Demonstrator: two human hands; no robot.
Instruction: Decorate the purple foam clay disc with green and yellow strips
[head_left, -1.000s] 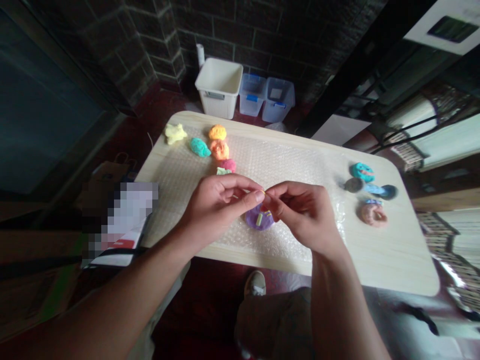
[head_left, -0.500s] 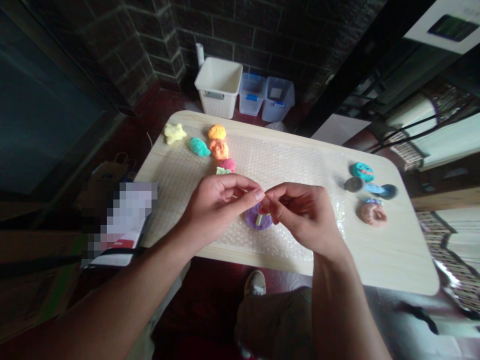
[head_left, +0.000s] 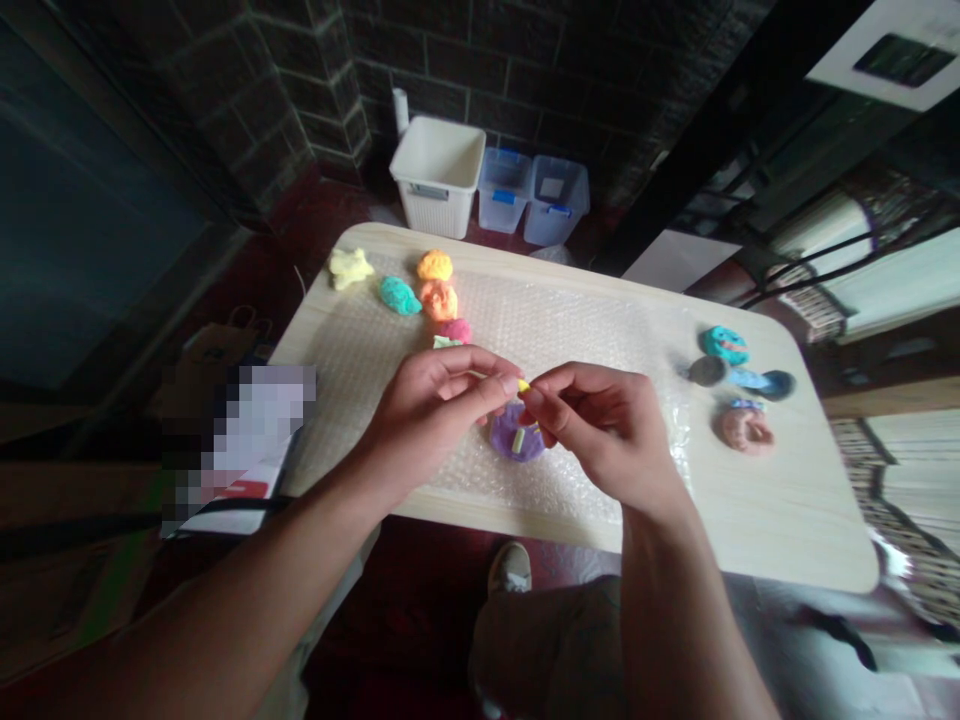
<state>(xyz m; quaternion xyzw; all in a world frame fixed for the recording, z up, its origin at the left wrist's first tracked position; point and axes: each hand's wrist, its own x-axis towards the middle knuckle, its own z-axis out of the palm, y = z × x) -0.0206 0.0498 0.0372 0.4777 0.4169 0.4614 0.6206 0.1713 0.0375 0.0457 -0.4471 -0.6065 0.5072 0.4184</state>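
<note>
Between the fingertips of both my hands is a small piece of yellow modelling clay (head_left: 523,385). My left hand (head_left: 442,400) pinches its left end with thumb and forefinger. On its right end the thumb and forefinger of my right hand (head_left: 604,420) are closed. Below the fingers a purple clay disc (head_left: 510,445) lies on bubble wrap (head_left: 570,330), partly covered by my hands. A short pale yellow-green strip (head_left: 518,440) rests on that disc.
Clay lumps lie at the table's left: pale yellow (head_left: 349,268), teal (head_left: 399,295), yellow-orange (head_left: 435,265), orange (head_left: 439,299) and pink (head_left: 454,330). At the right are a teal piece (head_left: 724,343), a blue dumbbell-like piece with grey ends (head_left: 750,378) and a pinkish-brown one (head_left: 748,430). Bins (head_left: 439,185) stand behind.
My fingertips have drawn slightly apart, and more of the yellow clay shows between them. The purple disc is a little more visible. Other things stay where they were.
</note>
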